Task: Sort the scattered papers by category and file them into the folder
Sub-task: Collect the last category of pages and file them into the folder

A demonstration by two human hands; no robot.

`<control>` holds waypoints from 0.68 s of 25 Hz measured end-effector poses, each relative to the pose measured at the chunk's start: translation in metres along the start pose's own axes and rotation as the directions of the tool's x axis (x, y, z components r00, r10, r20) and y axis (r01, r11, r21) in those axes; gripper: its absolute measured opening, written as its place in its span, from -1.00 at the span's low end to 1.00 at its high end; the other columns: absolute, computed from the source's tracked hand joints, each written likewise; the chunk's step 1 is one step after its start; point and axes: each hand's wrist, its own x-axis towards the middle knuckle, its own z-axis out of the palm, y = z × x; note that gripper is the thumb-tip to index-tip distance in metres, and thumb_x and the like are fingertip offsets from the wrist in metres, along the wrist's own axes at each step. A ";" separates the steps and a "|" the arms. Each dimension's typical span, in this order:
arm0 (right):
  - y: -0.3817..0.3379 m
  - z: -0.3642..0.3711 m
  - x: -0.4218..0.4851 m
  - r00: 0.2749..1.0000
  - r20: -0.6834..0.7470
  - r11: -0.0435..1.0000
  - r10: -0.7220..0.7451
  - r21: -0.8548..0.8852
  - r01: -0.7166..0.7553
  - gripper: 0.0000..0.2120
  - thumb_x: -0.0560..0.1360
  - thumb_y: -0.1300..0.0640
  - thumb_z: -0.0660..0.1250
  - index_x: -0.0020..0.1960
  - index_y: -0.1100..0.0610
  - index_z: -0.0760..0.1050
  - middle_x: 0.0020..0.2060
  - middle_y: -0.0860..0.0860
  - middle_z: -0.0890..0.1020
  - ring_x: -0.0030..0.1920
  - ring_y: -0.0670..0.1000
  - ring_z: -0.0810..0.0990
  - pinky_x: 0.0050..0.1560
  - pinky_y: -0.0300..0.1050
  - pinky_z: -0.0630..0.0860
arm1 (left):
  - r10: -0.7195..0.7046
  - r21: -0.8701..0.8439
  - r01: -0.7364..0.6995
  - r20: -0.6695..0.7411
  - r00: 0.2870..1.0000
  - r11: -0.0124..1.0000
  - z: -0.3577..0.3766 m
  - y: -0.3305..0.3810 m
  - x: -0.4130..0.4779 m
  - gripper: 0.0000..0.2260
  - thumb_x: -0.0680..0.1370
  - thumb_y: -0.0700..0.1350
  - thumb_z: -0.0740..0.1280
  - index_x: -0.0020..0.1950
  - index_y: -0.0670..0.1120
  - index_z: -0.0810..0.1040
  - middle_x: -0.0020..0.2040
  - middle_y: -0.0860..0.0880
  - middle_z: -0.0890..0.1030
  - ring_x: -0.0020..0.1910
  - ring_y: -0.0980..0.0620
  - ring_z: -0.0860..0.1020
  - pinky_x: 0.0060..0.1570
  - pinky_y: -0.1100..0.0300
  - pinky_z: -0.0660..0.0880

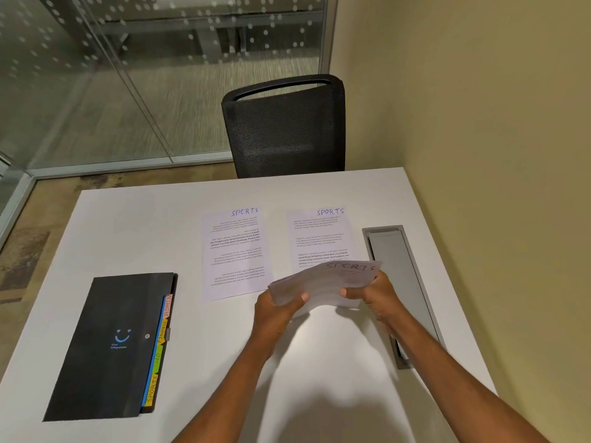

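Both hands hold one stack of papers (332, 282) just above the white table (134, 231), its top sheet marked SPORTS. My left hand (281, 306) grips the stack's left end, and my right hand (372, 294) grips its right end. Two single sheets headed SPORTS lie flat beyond the hands: one in the middle (235, 251), one to the right (321, 238), partly covered by the held stack. A black folder (108, 346) lies shut at the left, with coloured tabs along its right edge reading ADMIN, FINANCE, HR and SPORTS.
A grey cable hatch (399, 276) is set into the table at the right, under my right forearm. A black mesh chair (284, 126) stands behind the far edge. A glass partition runs at the left and a yellow wall at the right.
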 end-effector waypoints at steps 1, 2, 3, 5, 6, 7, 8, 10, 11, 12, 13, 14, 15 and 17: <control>0.007 0.001 0.002 1.000 -0.006 1.000 0.023 -0.009 -0.023 -0.51 0.33 0.52 0.58 0.15 0.13 0.69 0.02 0.03 0.80 0.03 0.03 0.77 -0.05 -0.10 0.69 | -0.012 0.014 0.012 -0.028 1.000 1.000 0.000 -0.006 0.003 -0.60 0.46 -0.14 0.66 0.28 -0.03 0.71 0.13 0.02 0.79 0.16 0.01 0.75 0.17 0.05 0.66; 0.015 0.002 0.005 0.999 -0.005 0.999 0.043 -0.025 -0.043 -0.51 0.35 0.52 0.57 0.18 0.13 0.68 0.05 0.05 0.79 0.07 0.07 0.76 -0.03 -0.06 0.70 | -0.027 0.031 0.029 -0.056 0.998 0.999 -0.001 -0.013 0.006 -0.61 0.46 -0.15 0.67 0.26 -0.02 0.72 0.11 0.04 0.79 0.13 0.03 0.75 0.11 0.12 0.67; 0.022 0.001 0.008 0.999 -0.003 0.998 0.054 -0.045 -0.054 -0.51 0.37 0.53 0.56 0.19 0.12 0.67 0.06 0.06 0.79 0.09 0.09 0.75 -0.03 -0.06 0.71 | -0.041 0.049 0.045 -0.083 0.996 0.998 -0.002 -0.019 0.009 -0.63 0.45 -0.17 0.66 0.23 -0.01 0.73 0.08 0.05 0.80 0.10 0.05 0.76 0.02 0.21 0.67; 0.035 -0.002 0.015 0.996 -0.029 0.992 0.081 -0.096 -0.083 -0.54 0.41 0.52 0.54 0.17 0.10 0.67 0.02 0.00 0.79 0.08 0.06 0.74 -0.09 -0.21 0.67 | -0.066 0.104 0.079 -0.118 0.991 0.991 -0.004 -0.031 0.015 -0.70 0.45 -0.18 0.65 0.14 0.03 0.75 0.02 0.08 0.80 0.05 0.06 0.77 -0.04 0.25 0.66; 0.038 -0.003 0.019 0.995 -0.052 0.988 0.086 -0.123 -0.092 -0.57 0.44 0.51 0.53 0.13 0.08 0.67 -0.03 -0.06 0.79 0.04 0.02 0.75 -0.13 -0.29 0.64 | -0.073 0.144 0.093 -0.137 0.988 0.985 -0.005 -0.037 0.018 -0.74 0.45 -0.16 0.66 0.09 0.05 0.76 -0.01 0.11 0.80 0.03 0.08 0.77 -0.01 0.21 0.66; 0.041 -0.004 0.023 0.994 -0.071 0.984 0.085 -0.152 -0.095 -0.61 0.46 0.49 0.52 0.09 0.05 0.66 -0.08 -0.13 0.78 -0.02 -0.06 0.75 -0.15 -0.34 0.61 | -0.080 0.176 0.108 -0.158 0.984 0.978 -0.006 -0.040 0.023 -0.77 0.45 -0.14 0.66 0.04 0.07 0.76 -0.05 0.14 0.80 0.00 0.09 0.77 0.02 0.17 0.66; 0.042 -0.005 0.027 0.993 -0.085 0.979 0.079 -0.180 -0.093 -0.63 0.48 0.48 0.51 0.06 0.02 0.66 -0.12 -0.17 0.77 -0.09 -0.15 0.75 -0.16 -0.38 0.59 | -0.081 0.208 0.118 -0.178 0.981 0.971 -0.006 -0.040 0.027 -0.80 0.44 -0.11 0.66 0.00 0.08 0.75 -0.09 0.16 0.80 -0.03 0.09 0.77 0.02 0.14 0.66; 0.041 -0.005 0.037 0.992 -0.109 0.973 0.064 -0.214 -0.086 -0.61 0.49 0.47 0.50 0.02 -0.02 0.66 -0.12 -0.20 0.75 -0.17 -0.26 0.73 -0.16 -0.40 0.59 | -0.067 0.259 0.117 -0.191 0.979 0.959 -0.003 -0.036 0.040 -0.81 0.44 -0.09 0.66 -0.01 0.09 0.75 -0.11 0.16 0.79 -0.06 0.10 0.76 0.00 0.14 0.66; 0.040 -0.006 0.042 0.992 -0.114 0.971 0.052 -0.227 -0.077 -0.60 0.48 0.47 0.51 0.02 -0.04 0.67 -0.10 -0.21 0.75 -0.15 -0.26 0.73 -0.14 -0.39 0.60 | -0.047 0.284 0.098 -0.183 0.982 0.954 0.000 -0.033 0.046 -0.80 0.45 -0.09 0.65 0.02 0.10 0.76 -0.10 0.17 0.79 -0.06 0.12 0.76 0.00 0.15 0.67; 0.039 -0.007 0.048 0.992 -0.121 0.971 0.038 -0.232 -0.065 -0.59 0.47 0.46 0.52 0.04 -0.05 0.69 -0.09 -0.22 0.76 -0.10 -0.23 0.75 -0.11 -0.36 0.62 | -0.025 0.308 0.078 -0.174 0.984 0.948 0.003 -0.029 0.053 -0.78 0.45 -0.09 0.64 0.05 0.10 0.76 -0.09 0.17 0.79 -0.07 0.16 0.75 0.00 0.16 0.67; 0.038 -0.008 0.053 0.991 -0.133 0.968 0.023 -0.245 -0.055 -0.60 0.47 0.44 0.53 0.06 -0.05 0.71 -0.06 -0.21 0.78 -0.05 -0.17 0.76 -0.09 -0.33 0.64 | -0.005 0.319 0.057 -0.163 0.987 0.946 0.006 -0.025 0.060 -0.77 0.46 -0.09 0.63 0.09 0.09 0.76 -0.07 0.18 0.79 -0.07 0.19 0.75 0.00 0.17 0.68; 0.036 -0.008 0.059 0.990 -0.143 0.967 0.013 -0.251 -0.048 -0.61 0.47 0.42 0.53 0.09 -0.04 0.72 -0.04 -0.19 0.78 -0.02 -0.13 0.77 -0.07 -0.29 0.66 | 0.008 0.329 0.045 -0.157 0.987 0.943 0.010 -0.023 0.067 -0.76 0.47 -0.10 0.62 0.11 0.08 0.77 -0.06 0.18 0.79 -0.08 0.20 0.75 0.01 0.16 0.68; 0.034 -0.009 0.065 0.988 -0.156 0.962 0.006 -0.270 -0.048 -0.62 0.47 0.40 0.53 0.11 -0.03 0.72 -0.01 -0.17 0.78 -0.02 -0.10 0.77 -0.06 -0.25 0.67 | 0.007 0.341 0.046 -0.152 0.988 0.939 0.015 -0.021 0.075 -0.75 0.47 -0.10 0.62 0.14 0.07 0.77 -0.05 0.17 0.79 -0.07 0.19 0.75 0.02 0.14 0.69; 0.034 -0.009 0.080 0.980 -0.198 0.952 0.019 -0.297 -0.078 -0.65 0.46 0.37 0.52 0.11 -0.01 0.72 -0.01 -0.15 0.78 -0.02 -0.09 0.76 -0.03 -0.17 0.68 | -0.017 0.392 0.078 -0.156 0.988 0.917 0.024 -0.018 0.089 -0.74 0.48 -0.08 0.60 0.16 0.05 0.76 -0.02 0.16 0.78 -0.05 0.14 0.74 0.05 0.07 0.71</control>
